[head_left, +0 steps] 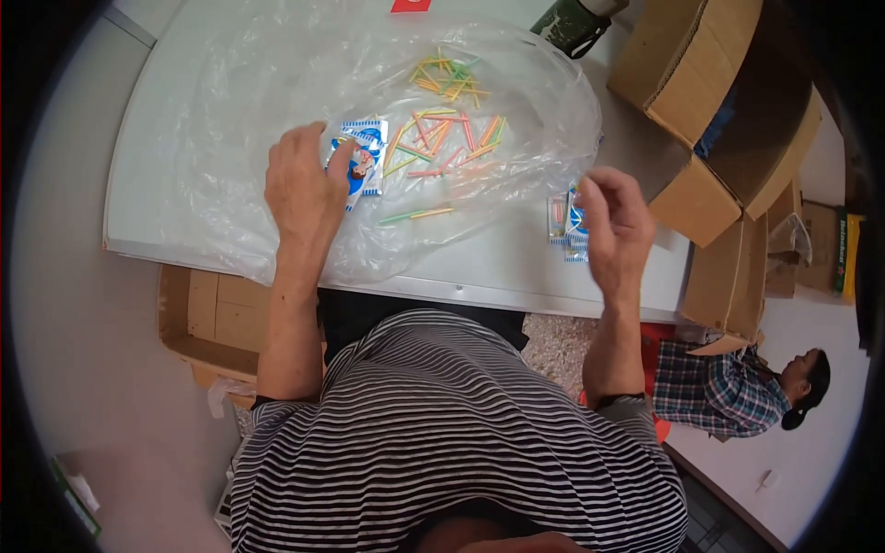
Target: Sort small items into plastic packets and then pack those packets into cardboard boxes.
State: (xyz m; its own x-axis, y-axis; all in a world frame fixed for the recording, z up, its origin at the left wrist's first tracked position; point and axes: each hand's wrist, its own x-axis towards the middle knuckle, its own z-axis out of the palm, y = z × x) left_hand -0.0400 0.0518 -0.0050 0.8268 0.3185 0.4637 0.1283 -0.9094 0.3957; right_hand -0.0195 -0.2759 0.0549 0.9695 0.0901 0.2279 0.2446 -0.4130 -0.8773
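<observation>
My left hand [309, 189] rests at the left side of several small blue-and-white packets [371, 152] with a cartoon figure on them. Its fingers are apart and its thumb lies over the packets' edge. My right hand [618, 226] is closed, thumb and fingertips drawn together. Whatever it may hold is hidden or too small to name. Just left of it, more small packets [559, 221] lie on the table. Thin coloured sticks, yellow, green and pink, lie in a loose group [452, 143] on clear plastic, with a second pile [449, 78] beyond. A few sticks [419, 215] lie nearer me.
A large clear plastic bag [240, 138] covers much of the white table [489, 288]. Open cardboard boxes [710, 198] crowd the right side, and another box [217, 318] stands below the left edge. A dark green flask [572, 26] is at the back. A person in plaid [728, 387] is to the right.
</observation>
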